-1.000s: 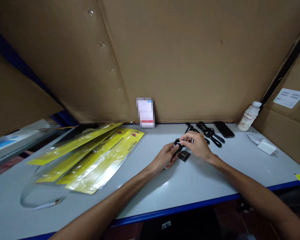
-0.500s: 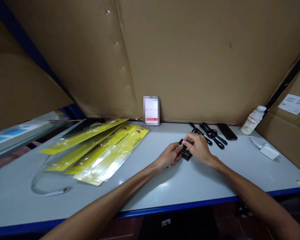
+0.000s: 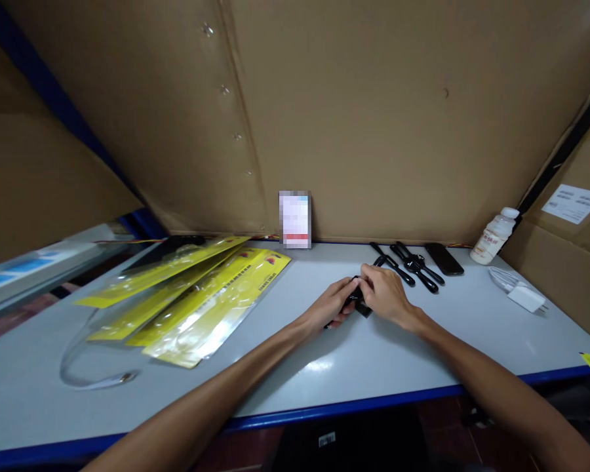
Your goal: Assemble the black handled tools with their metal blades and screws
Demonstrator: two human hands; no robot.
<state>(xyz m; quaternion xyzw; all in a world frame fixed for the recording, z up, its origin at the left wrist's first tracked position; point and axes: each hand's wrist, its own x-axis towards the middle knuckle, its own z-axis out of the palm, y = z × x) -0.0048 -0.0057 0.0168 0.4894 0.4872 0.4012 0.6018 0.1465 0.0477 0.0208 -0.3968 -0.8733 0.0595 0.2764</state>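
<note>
Over the middle of the table, my left hand (image 3: 335,303) is closed around a black spokeshave (image 3: 353,296), whose handle end shows below the fingers. My right hand (image 3: 384,292) is closed too, thumb and fingertips pinched at the tool's middle. What exactly the fingertips grip is hidden. Just under the hands is a small dark flat piece (image 3: 363,308), partly covered. To the right of my right hand, several more black spokeshaves (image 3: 415,264) lie side by side on the table.
Yellow-backed clear blister packs (image 3: 216,301) overlap at left, beside a grey cable (image 3: 78,382). A phone with a lit screen (image 3: 295,219) leans on the cardboard wall. At right are a dark phone (image 3: 445,258), a white bottle (image 3: 494,237) and a white charger (image 3: 526,297).
My right fingertips have shifted slightly left and closer to my left hand, covering more of the spokeshave. The small dark piece shows less. The camera view has moved a little.
</note>
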